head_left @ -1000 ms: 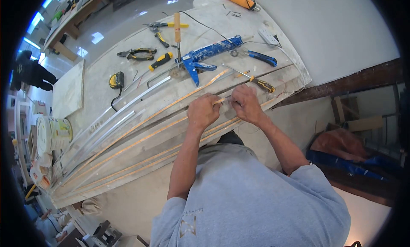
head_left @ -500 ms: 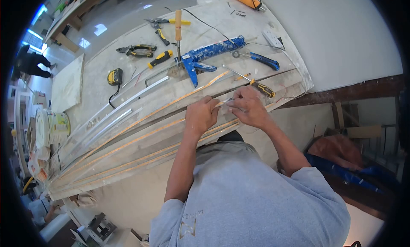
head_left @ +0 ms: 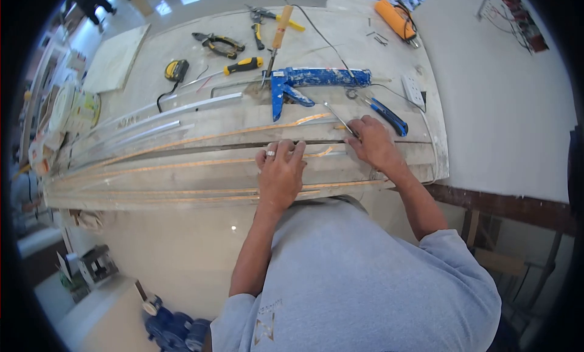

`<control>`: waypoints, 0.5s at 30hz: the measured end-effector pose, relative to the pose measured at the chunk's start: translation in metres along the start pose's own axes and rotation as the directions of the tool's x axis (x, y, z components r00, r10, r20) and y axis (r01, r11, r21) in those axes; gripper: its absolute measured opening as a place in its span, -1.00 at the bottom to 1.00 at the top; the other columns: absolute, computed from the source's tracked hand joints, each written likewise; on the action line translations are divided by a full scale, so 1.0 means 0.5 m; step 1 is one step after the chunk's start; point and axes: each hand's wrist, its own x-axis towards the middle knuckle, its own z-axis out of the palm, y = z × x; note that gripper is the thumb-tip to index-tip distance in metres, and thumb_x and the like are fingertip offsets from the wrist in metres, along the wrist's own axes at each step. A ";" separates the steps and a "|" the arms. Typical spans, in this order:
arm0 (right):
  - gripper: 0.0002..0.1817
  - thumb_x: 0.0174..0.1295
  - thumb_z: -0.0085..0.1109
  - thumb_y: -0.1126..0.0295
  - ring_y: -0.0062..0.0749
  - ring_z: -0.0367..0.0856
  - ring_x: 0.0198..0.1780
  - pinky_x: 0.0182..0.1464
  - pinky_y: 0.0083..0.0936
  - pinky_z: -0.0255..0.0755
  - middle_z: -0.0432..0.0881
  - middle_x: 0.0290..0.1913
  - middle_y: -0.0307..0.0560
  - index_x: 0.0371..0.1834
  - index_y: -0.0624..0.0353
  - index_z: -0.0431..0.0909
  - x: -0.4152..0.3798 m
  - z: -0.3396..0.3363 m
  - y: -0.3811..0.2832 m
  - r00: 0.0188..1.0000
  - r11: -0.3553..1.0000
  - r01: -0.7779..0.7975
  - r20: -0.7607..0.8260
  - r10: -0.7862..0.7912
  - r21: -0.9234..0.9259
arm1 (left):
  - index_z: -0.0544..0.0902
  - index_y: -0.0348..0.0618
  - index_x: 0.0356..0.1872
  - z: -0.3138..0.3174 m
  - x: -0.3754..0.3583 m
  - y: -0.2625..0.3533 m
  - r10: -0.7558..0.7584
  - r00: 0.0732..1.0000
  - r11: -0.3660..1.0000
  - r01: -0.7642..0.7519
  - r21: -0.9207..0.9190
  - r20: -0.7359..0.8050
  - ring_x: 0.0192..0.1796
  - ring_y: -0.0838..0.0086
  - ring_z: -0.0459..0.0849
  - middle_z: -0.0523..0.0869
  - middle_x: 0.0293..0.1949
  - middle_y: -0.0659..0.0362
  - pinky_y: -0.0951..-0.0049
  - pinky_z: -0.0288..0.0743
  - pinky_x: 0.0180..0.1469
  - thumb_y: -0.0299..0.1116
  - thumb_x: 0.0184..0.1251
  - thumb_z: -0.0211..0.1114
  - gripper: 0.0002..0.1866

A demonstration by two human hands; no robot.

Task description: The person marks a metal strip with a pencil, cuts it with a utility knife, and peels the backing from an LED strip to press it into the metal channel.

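My left hand rests palm down on the worktable, its bent fingers apart over an orange-lit LED strip. The strip's loose end curls up just right of the fingertips. To the right, my right hand is closed around a screwdriver; its metal shaft points up and left, while the handle is hidden under the fingers. Another LED strip runs behind my left hand, and more strips lie along the front edge. Behind the screwdriver sits a blue caulking gun.
A blue utility knife and a white power strip lie at the right. Pliers, a yellow-black screwdriver, a tape measure and an orange tool are farther back. Aluminium profiles lie left.
My hands have parted. My right hand has let go of the strip's end and closed on the screwdriver; my left hand has flattened onto the strip. The camera view has turned.
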 end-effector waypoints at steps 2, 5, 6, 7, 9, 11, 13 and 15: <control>-0.68 0.31 0.42 0.33 0.17 0.70 0.06 0.10 0.06 0.58 0.71 -0.05 0.15 0.08 0.19 0.71 0.006 0.000 -0.005 1.000 1.000 0.014 0.026 -0.014 -0.018 | 0.73 0.07 0.30 0.019 -0.008 0.030 -0.068 0.997 0.997 0.067 -0.034 -0.045 0.20 0.17 0.59 0.63 0.09 0.17 0.00 0.30 0.26 -0.31 0.28 0.56 -0.48; -0.70 0.32 0.38 0.39 0.20 0.70 0.04 0.09 0.03 0.57 0.70 -0.05 0.17 0.08 0.22 0.69 0.014 0.004 0.012 0.997 0.998 0.060 0.051 -0.058 -0.025 | 0.77 0.07 0.18 0.059 -0.013 0.054 -0.117 0.991 0.982 0.105 -0.155 -0.070 0.17 0.21 0.58 0.63 0.05 0.21 -0.01 0.30 0.27 -0.35 0.22 0.58 -0.54; -0.71 0.33 0.36 0.44 0.22 0.70 0.03 0.09 0.02 0.55 0.70 -0.06 0.19 0.09 0.24 0.68 0.017 0.005 0.019 0.994 0.995 0.095 0.052 -0.094 -0.012 | 0.77 0.07 0.18 0.073 -0.017 0.053 -0.129 0.989 0.982 0.117 -0.148 -0.078 0.17 0.21 0.58 0.63 0.05 0.21 -0.01 0.30 0.27 -0.35 0.22 0.58 -0.54; -0.71 0.33 0.36 0.44 0.22 0.70 0.03 0.09 0.02 0.55 0.70 -0.06 0.19 0.09 0.24 0.68 0.018 0.001 0.021 0.992 0.994 0.110 0.055 -0.110 -0.010 | 0.78 0.07 0.10 0.083 -0.018 0.051 -0.099 0.982 0.991 0.082 -0.110 -0.161 0.11 0.23 0.61 0.64 -0.01 0.23 0.03 0.34 0.24 -0.39 0.21 0.56 -0.60; -0.70 0.35 0.29 0.49 0.20 0.69 0.02 0.09 0.01 0.55 0.70 -0.06 0.18 0.13 0.26 0.65 0.014 -0.018 0.020 0.986 0.984 0.166 -0.014 -0.165 0.059 | 0.80 0.08 0.02 0.097 -0.025 0.047 -0.074 0.968 0.996 0.061 -0.061 -0.242 0.06 0.25 0.64 0.66 -0.07 0.25 0.07 0.38 0.21 -0.44 0.20 0.55 -0.66; -0.70 0.37 0.26 0.50 0.20 0.69 0.02 0.09 0.02 0.55 0.69 -0.06 0.18 0.14 0.27 0.63 0.015 -0.043 0.023 0.973 0.969 0.219 0.044 -0.225 0.114 | 0.79 0.06 -0.12 0.100 -0.031 0.044 0.005 0.936 1.000 -0.012 -0.019 -0.353 -0.04 0.30 0.69 0.68 -0.16 0.28 0.17 0.47 0.11 -0.51 0.17 0.53 -0.73; -0.70 0.38 0.23 0.52 0.19 0.69 0.02 0.09 0.02 0.55 0.69 -0.06 0.18 0.15 0.28 0.62 0.012 -0.069 0.026 0.955 0.950 0.260 0.096 -0.279 0.171 | 0.80 0.05 -0.13 0.098 -0.038 0.044 0.029 0.925 1.000 -0.030 0.003 -0.378 -0.06 0.31 0.71 0.70 -0.16 0.27 0.20 0.52 0.05 -0.52 0.15 0.53 -0.73; -0.63 0.40 0.19 0.53 0.20 0.69 0.02 0.11 0.02 0.55 0.70 -0.05 0.21 0.27 0.27 0.59 0.009 -0.089 0.026 0.880 0.903 0.348 0.244 -0.407 0.250 | 0.82 0.03 -0.13 0.098 -0.043 0.042 0.058 0.913 0.998 -0.052 0.024 -0.403 -0.07 0.31 0.73 0.71 -0.16 0.26 0.23 0.58 -0.01 -0.52 0.14 0.54 -0.73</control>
